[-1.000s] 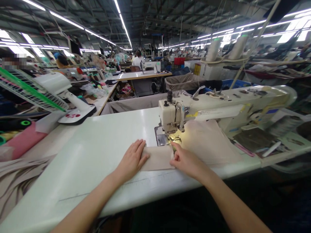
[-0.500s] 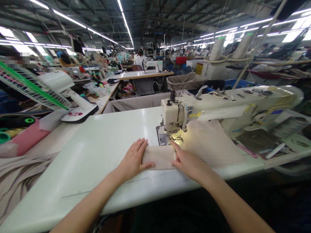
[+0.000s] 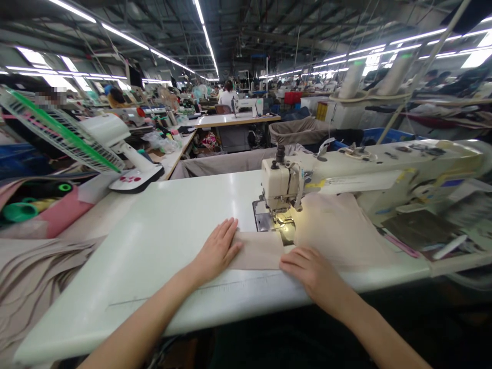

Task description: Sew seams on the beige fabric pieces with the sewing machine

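Note:
A beige fabric piece [image 3: 258,251] lies flat on the table in front of the sewing machine [image 3: 280,184], its far edge close to the metal needle plate [image 3: 263,221]. My left hand [image 3: 216,252] rests flat on the left end of the piece, fingers stretched out. At the right end my right hand [image 3: 313,277] has its fingers drawn together, pinching the near right corner. The underside of that pinch is hidden. A larger beige fabric panel [image 3: 338,230] spreads under the machine's arm, to the right of the lit needle area.
A white fan [image 3: 134,174] stands at the left, near thread spools [image 3: 21,211] in a pink wrapping. Stacked beige cloth [image 3: 34,287] lies at the lower left. Pink-handled tool [image 3: 402,245] and dark cloth [image 3: 418,225] lie at the right. Thread cones [image 3: 351,79] stand behind.
My right hand has drawn back toward the near edge, its index finger leaving the needle area and closing with the others. The left thumb has moved in toward the fingers. The view has shifted slightly.

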Demonstrator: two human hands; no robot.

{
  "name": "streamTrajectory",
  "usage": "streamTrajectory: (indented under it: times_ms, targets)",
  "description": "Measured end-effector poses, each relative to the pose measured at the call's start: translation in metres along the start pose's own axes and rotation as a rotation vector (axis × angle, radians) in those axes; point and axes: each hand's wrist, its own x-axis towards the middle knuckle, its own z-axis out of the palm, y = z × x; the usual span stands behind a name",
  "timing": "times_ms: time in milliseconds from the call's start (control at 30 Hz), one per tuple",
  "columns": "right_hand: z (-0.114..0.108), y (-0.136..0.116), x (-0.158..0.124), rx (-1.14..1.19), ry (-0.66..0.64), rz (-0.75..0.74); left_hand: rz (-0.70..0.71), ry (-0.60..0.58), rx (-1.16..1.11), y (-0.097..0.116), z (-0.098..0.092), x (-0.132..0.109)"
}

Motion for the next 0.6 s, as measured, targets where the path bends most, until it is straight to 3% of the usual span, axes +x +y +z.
streamTrajectory:
  times_ms: [100, 267, 367, 500, 600]
  targets:
    - [0.004, 0.003, -0.006, 0.008, 0.021, -0.013, -0.051, 0.028, -0.048, -0.003, -0.004, 0.000]
    - [0.007, 0.006, -0.010, 0.054, 0.046, 0.016, -0.017, -0.049, 0.038, -0.007, -0.009, -0.004]
    - [0.008, 0.007, -0.011, 0.061, 0.076, 0.018, -0.014, -0.028, 0.015, -0.007, -0.014, -0.005]
    - [0.008, 0.006, -0.010, 0.077, 0.100, 0.016, 0.056, 0.099, -0.048, 0.013, -0.021, -0.007]
    - [0.006, 0.007, -0.008, 0.104, 0.089, 0.024, 0.211, 0.014, -0.147, 0.037, -0.019, -0.011]
